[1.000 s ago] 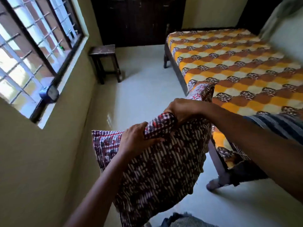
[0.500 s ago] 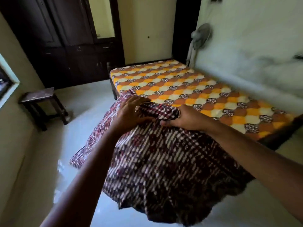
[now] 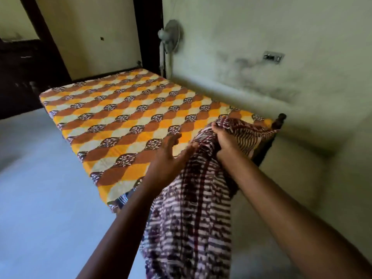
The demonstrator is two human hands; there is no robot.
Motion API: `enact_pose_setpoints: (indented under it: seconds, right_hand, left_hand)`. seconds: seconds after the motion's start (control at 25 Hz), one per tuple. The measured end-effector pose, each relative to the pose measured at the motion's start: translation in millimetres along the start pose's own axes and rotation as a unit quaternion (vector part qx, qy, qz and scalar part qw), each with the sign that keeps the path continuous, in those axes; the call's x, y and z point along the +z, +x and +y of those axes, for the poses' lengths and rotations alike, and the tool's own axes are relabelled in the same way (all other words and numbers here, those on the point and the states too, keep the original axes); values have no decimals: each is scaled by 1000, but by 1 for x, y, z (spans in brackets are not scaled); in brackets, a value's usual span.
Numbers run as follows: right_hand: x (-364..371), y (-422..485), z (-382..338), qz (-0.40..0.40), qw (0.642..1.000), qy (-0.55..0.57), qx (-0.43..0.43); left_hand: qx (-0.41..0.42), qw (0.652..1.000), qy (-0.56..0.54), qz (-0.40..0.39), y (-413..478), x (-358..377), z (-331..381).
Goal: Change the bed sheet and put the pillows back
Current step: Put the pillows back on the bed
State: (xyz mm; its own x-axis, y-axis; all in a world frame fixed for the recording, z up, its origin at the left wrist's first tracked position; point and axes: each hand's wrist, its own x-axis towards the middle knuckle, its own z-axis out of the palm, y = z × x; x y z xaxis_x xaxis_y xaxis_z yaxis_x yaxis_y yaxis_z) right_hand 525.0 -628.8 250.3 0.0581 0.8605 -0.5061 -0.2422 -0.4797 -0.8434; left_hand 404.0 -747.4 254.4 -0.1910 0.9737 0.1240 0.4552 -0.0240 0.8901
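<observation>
A maroon-and-white patterned sheet (image 3: 189, 222) hangs bunched in front of me, its top edge lying over the near right corner of the bed. My right hand (image 3: 225, 137) grips a fold of it above that corner. My left hand (image 3: 168, 158) is beside the cloth with fingers spread and straight, its thumb side just touching the fabric. The bed (image 3: 128, 121) carries an orange, brown and cream diamond-patterned cover, spread flat. No pillows are in view.
A pedestal fan (image 3: 170, 40) stands at the bed's far right corner against the stained wall (image 3: 261, 57). A dark bedpost (image 3: 278, 120) rises at the near right corner. Dark wooden doors (image 3: 22, 77) are at far left. Pale floor (image 3: 40, 188) lies left of the bed.
My view has swung right toward the wall. The sheet has been carried to the bed's near right corner, and my left hand has let go of it and opened.
</observation>
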Motion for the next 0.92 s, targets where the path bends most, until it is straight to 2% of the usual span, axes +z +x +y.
enact_pose_setpoints:
  seconds: [0.08,0.16,0.32,0.44,0.48,0.52,0.56,0.6,0.64,0.68,0.76,0.84,0.88,0.92]
  right_hand:
    - [-16,27,-17,2,997,81,12]
    - [-27,56,-32,-8,993,117,20]
    - [-17,104,-47,-36,992,119,37]
    - [-15,135,-51,-114,992,44,12]
    - [-19,141,-55,-150,988,-17,-20]
    - [-26,147,-62,-179,972,-130,-83]
    - [-35,157,-69,-174,926,-280,-184]
    - [-44,167,-75,-145,845,-410,-310]
    - [-51,177,-79,-127,766,-473,-417]
    - [-56,183,-82,-134,710,-499,-478]
    - [-55,212,-80,-163,619,-571,-515]
    - [-47,251,-78,-108,532,-614,-573]
    - [-43,268,-83,-83,507,-608,-605]
    - [-41,280,-93,-65,501,-595,-625]
  left_hand:
    - [-20,992,69,-99,31,27,18]
    - [-10,970,189,-153,71,55,28]
    - [-19,944,288,-160,144,76,13]
    - [-17,937,323,-133,177,63,-10]
    - [-22,939,323,-120,184,56,-16]
    - [-27,942,317,-104,190,50,-21]
    - [-28,946,311,-86,196,46,-24]
    - [-31,948,308,-74,199,42,-25]
    - [-34,949,306,-68,200,41,-24]
    - [-35,950,304,-66,200,40,-23]
    - [-30,947,314,-58,203,41,-17]
    - [-11,940,339,-44,216,44,-6]
    - [-5,937,347,-41,225,48,2]
    - [-1,935,353,-37,233,52,11]
